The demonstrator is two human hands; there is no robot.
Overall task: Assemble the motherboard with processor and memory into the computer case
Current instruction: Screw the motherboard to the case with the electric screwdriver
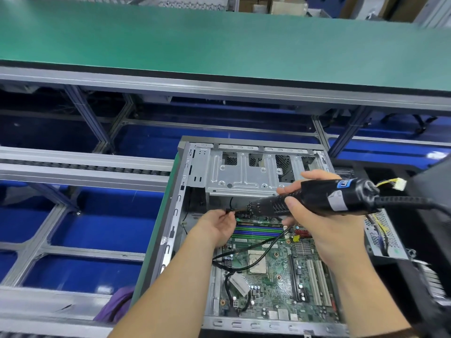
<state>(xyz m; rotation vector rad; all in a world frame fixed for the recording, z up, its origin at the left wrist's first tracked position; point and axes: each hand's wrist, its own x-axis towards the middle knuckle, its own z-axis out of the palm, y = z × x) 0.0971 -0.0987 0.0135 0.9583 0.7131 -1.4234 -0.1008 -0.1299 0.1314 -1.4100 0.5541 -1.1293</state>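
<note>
Green circuit board fills the near end of the case: your motherboard [275,284] lies flat on the floor of the computer case [192,191], at about 5 o'clock in your view, with the processor [257,261] bare near its middle and the memory slots [258,231] at its far edge, just under your hands. Black cables [246,254] trail loose across the processor, so mind them. Your left hand [217,228] reaches in from 7 o'clock and pinches something small and dark at the tip of the driver; it is too small to say whether that is a screw or the bit. Your right hand [314,215] is wrapped round the black electric screwdriver [324,197], which points toward 9 o'clock, its cord running off at 3 o'clock. By the look of it you are loading or steadying the driver to fasten the board. Treat the board as stiff but fragile: light, easily flexed, with pins and sockets that will not forgive a slip. If you must shift it, take it by its bare edges, never by the processor or slots. Beyond your hands the metal drive bay [244,172] spans the case at 12 o'clock, and past that runs the green bench [219,45]
</note>
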